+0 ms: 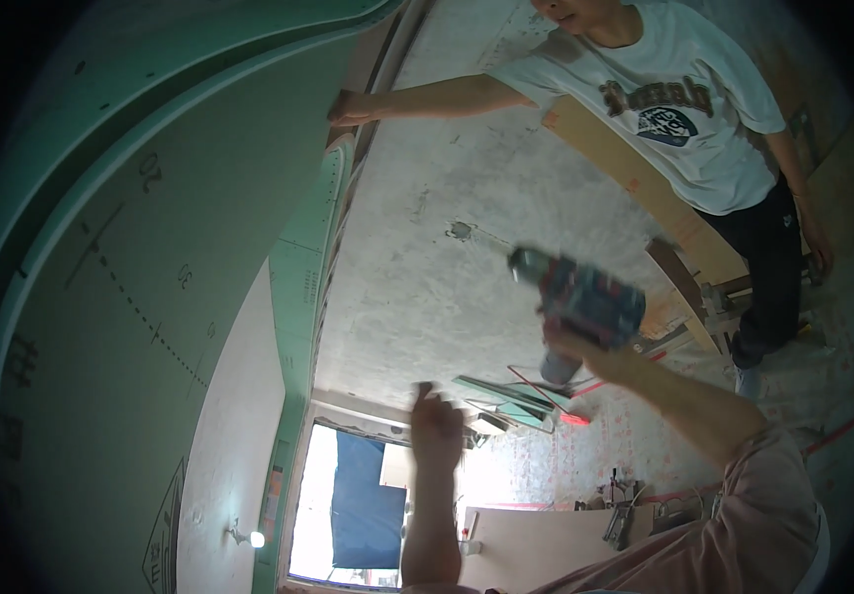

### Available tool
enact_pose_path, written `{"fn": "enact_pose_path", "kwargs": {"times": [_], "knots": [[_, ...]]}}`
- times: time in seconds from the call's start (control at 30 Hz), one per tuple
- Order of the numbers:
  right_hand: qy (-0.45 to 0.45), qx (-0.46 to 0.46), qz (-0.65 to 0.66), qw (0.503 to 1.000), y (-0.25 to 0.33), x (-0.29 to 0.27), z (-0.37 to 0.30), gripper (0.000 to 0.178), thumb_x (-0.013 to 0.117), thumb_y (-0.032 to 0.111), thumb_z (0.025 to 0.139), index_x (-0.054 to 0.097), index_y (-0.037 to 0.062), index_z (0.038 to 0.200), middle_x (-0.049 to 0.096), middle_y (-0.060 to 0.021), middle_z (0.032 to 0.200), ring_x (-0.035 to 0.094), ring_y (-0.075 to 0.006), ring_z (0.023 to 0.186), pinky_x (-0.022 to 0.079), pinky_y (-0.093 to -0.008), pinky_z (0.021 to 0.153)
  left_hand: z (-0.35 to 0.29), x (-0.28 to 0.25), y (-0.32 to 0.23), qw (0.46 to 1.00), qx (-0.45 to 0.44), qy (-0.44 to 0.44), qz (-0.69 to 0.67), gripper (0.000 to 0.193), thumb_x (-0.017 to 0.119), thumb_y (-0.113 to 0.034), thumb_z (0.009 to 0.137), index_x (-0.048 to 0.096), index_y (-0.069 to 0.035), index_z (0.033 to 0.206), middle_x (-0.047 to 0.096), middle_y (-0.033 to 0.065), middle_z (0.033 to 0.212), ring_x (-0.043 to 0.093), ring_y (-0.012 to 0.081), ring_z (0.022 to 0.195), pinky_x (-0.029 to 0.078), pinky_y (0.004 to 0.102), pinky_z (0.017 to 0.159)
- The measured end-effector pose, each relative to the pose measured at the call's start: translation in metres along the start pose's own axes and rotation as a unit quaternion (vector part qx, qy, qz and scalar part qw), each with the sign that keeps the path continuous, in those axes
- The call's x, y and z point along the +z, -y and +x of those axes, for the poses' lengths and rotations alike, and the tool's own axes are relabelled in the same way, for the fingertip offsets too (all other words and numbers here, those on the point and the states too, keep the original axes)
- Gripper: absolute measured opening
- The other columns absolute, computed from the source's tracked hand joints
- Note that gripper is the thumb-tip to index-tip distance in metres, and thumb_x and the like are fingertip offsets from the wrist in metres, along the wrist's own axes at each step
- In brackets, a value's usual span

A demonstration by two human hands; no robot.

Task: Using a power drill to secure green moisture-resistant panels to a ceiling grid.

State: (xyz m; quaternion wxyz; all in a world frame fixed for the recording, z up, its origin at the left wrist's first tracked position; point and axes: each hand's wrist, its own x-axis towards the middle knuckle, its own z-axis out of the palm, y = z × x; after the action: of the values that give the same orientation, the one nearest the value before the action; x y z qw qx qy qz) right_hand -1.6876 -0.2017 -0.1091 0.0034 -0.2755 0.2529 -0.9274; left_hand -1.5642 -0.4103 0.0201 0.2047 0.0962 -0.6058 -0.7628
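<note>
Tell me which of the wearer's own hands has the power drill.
The right hand, wrapped around the power drill; the left hand is apart from it, lower in the picture.

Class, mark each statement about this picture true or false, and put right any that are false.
1. The right hand holds a power drill. True.
2. The left hand also grips the power drill. False: it is raised apart from it.
3. The co-worker stretches an arm toward the green board. True.
4. The co-worker's shirt is black. False: it is white.
5. The bulb is lit. True.
6. The sheet at the bright opening is yellow. False: it is dark blue.
</note>
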Motion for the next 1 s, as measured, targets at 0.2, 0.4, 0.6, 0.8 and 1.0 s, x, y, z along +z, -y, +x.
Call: {"fn": "enact_pose_path", "kwargs": {"times": [0.2,0.4,0.6,0.8,1.0], "knots": [[0.026,-0.102,0.166,0.98,0.031,0.027,0.142,0.026,0.065,0.009,0.082,0.059,0.0027,0.107,0.059,-0.0027,0.084,0.057,-0.0137,0.078,0.047,-0.0288,0.075,0.003,0.022,-0.164,0.842,0.381,-0.131,0.358,0.037,0.046,-0.003,0.09,0.05,0.0,0.127,0.03,-0.0067,0.06,0.025,0.0018,0.049,0.019,0.0199,0.044],[0.041,-0.085,0.269,0.959,0.049,0.041,0.216,0.023,0.064,0.014,0.082,0.059,0.0023,0.101,0.057,-0.0053,0.074,0.056,-0.0164,0.069,0.05,-0.0323,0.067,0.004,0.049,-0.219,0.673,0.585,-0.126,0.435,0.045,0.055,-0.007,0.086,0.046,0.003,0.129,0.03,-0.0046,0.056,0.021,0.0038,0.047,0.017,0.0222,0.044],[0.056,-0.084,0.277,0.956,0.046,0.039,0.262,0.027,0.063,0.021,0.083,0.057,0.0038,0.103,0.056,-0.0035,0.072,0.054,-0.0163,0.07,0.049,-0.0323,0.071,0.015,0.046,-0.249,0.582,0.665,-0.183,0.43,0.034,0.057,-0.021,0.091,0.035,-0.012,0.066,0.034,-0.0006,0.058,0.03,0.0094,0.054,0.023,0.0275,0.051],[0.078,-0.094,0.289,0.949,0.048,0.039,0.288,0.026,0.065,0.02,0.081,0.059,0.0032,0.101,0.057,-0.0033,0.07,0.055,-0.0149,0.066,0.049,-0.0322,0.069,0.019,0.045,-0.259,0.535,0.661,-0.252,0.463,0.038,0.049,-0.023,0.094,0.035,-0.007,0.063,0.038,0.0039,0.059,0.038,0.0136,0.058,0.031,0.028,0.058],[0.088,-0.095,0.306,0.943,0.048,0.031,0.306,0.023,0.066,0.018,0.081,0.061,0.0039,0.098,0.056,-0.0031,0.069,0.055,-0.013,0.064,0.049,-0.0309,0.063,0.016,0.029,-0.286,0.561,0.66,-0.093,0.49,0.047,0.059,-0.035,0.091,0.025,-0.016,0.064,0.024,-0.0032,0.059,0.021,0.0088,0.055,0.016,0.0264,0.051]]}}
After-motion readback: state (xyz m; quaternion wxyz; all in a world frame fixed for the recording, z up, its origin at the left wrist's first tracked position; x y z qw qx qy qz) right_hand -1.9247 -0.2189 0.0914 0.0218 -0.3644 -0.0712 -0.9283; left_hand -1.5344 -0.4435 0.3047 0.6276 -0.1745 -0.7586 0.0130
